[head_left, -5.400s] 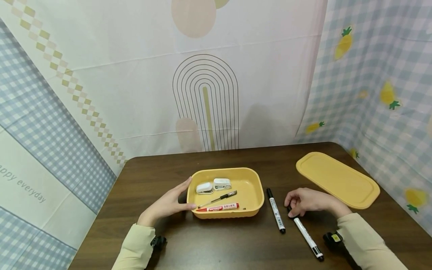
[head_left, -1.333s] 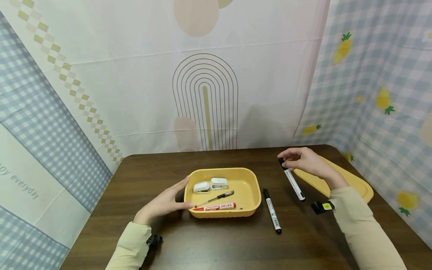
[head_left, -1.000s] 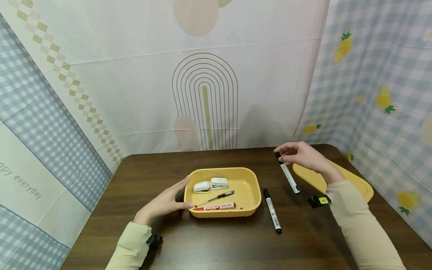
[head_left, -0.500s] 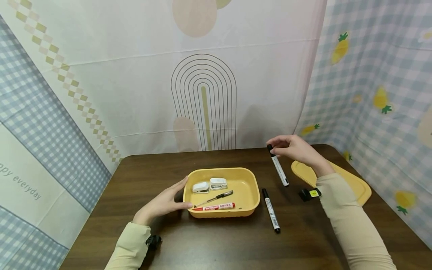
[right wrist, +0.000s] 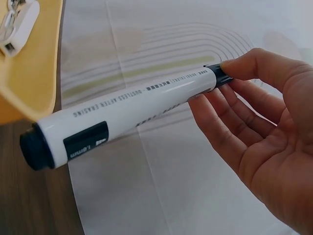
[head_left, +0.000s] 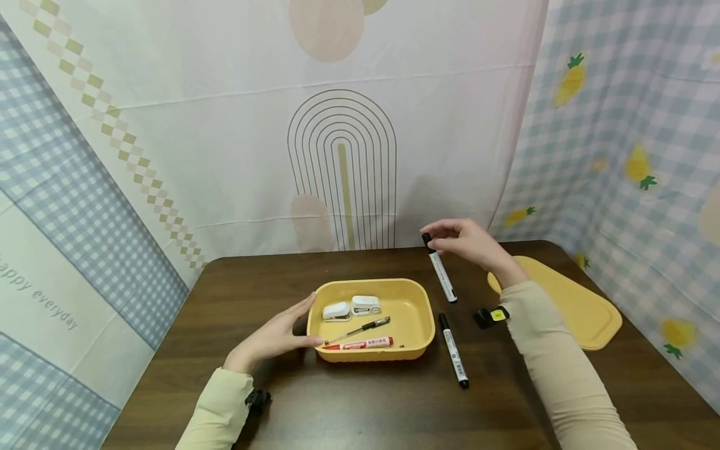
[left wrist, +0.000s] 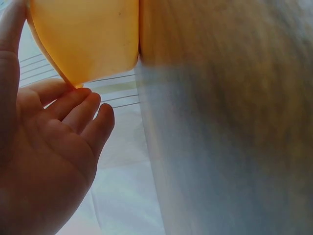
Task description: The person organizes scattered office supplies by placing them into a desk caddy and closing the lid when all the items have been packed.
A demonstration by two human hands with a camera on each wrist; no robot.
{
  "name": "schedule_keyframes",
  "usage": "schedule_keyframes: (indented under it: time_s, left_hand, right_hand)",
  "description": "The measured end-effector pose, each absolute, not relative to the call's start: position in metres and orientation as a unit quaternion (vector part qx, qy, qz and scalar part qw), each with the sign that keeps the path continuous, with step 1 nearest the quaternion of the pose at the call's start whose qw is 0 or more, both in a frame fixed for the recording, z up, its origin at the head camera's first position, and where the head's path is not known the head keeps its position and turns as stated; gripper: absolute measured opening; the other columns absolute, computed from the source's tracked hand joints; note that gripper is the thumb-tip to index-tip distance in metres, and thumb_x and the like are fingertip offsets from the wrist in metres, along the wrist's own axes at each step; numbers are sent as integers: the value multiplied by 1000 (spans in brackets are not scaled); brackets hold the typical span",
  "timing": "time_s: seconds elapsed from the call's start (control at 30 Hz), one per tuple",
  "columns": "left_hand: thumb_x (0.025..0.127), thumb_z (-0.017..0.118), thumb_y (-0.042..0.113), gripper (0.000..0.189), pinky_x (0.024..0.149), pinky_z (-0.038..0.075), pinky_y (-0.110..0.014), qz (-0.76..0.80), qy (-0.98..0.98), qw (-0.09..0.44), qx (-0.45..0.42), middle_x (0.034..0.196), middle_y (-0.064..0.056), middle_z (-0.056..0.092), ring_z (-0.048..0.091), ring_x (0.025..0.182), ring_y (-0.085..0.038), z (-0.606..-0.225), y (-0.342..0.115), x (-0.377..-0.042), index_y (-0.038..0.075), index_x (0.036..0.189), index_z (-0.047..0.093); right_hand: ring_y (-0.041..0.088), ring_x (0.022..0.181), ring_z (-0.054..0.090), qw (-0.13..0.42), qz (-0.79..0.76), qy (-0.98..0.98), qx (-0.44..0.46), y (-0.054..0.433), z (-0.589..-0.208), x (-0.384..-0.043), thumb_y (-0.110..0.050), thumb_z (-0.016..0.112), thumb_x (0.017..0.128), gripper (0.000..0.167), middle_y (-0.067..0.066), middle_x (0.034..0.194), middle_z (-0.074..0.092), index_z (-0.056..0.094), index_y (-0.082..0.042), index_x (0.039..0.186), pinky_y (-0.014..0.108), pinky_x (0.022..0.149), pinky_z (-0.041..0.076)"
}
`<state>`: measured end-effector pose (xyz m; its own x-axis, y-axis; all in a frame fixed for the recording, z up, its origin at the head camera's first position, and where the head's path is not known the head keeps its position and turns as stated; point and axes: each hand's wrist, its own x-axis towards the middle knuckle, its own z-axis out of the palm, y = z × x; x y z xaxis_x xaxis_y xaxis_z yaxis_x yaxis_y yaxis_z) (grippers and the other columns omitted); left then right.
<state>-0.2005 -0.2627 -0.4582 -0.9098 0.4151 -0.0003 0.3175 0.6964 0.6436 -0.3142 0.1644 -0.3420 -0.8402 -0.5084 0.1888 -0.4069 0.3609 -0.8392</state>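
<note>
My right hand (head_left: pixel 464 240) pinches a white whiteboard marker (head_left: pixel 442 275) by its black cap, thumb against fingers. The marker slants in the air, its lower end just right of the yellow box (head_left: pixel 429 325); the right wrist view shows its printed barrel (right wrist: pixel 142 105) close up. My left hand (head_left: pixel 275 337) holds the left end of the box, thumb at the front rim and fingers at the side. Inside lie two small white staplers (head_left: pixel 336 311), a black-and-clear pen (head_left: pixel 360 329) and a red marker (head_left: pixel 362 344). A second white marker with black ends (head_left: pixel 454 353) lies right of the box.
A yellow lid (head_left: pixel 568 306) lies flat at the table's right side, partly behind the right forearm. The dark wooden table (head_left: pixel 349 406) meets a patterned cloth (head_left: pixel 439 156) at the back.
My right hand has lifted the white marker off the table, and carried it up and leftward towards the box. The left hand has stayed at the box.
</note>
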Motion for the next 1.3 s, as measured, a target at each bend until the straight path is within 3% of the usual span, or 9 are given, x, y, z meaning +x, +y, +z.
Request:
schedule_keyframes:
  time_s: [0.2, 0.43, 0.67, 0.83, 1.3]
  left_hand:
    - [85, 75, 58, 103, 117, 25, -54, 330, 919, 68, 206, 166, -4, 20, 23, 150, -30, -457, -261, -201, 16, 162, 21]
    - [85, 76, 56, 103, 117, 25, -55, 330, 919, 70, 204, 167, -5, 20, 22, 150, -30, -456, -262, -202, 16, 162, 21]
    - [85, 75, 57, 103, 117, 26, -54, 326, 919, 65, 211, 166, -7, 21, 24, 150, -31, -456, -263, -203, 14, 162, 21]
    - [85, 75, 58, 104, 117, 26, -54, 326, 919, 63, 211, 166, -8, 21, 24, 150, -31, -458, -263, -203, 14, 162, 21]
    - [85, 74, 59, 104, 117, 26, -54, 332, 917, 64, 211, 166, -9, 21, 24, 150, -31, -457, -262, -201, 14, 162, 20]
  right_hand:
    - [30, 97, 68, 50, -523, 799, -292, 144, -340, -315, -11, 66, 98, 36, 19, 120, 66, 64, 3, 131, 34, 78, 59]
    - [34, 99, 68, 67, -534, 787, -302, 123, -340, -317, -12, 67, 97, 34, 15, 118, 67, 66, -3, 130, 37, 81, 59]
    - [39, 99, 67, 84, -531, 781, -318, 104, -347, -320, -6, 67, 96, 35, 21, 114, 68, 65, 3, 129, 41, 84, 58]
    - [32, 100, 67, 95, -515, 785, -330, 90, -350, -320, -7, 67, 96, 34, 17, 116, 69, 66, 2, 129, 37, 82, 58]
    - [23, 97, 69, 132, -483, 793, -346, 62, -364, -317, -11, 67, 97, 31, 16, 118, 70, 69, -7, 128, 44, 86, 57]
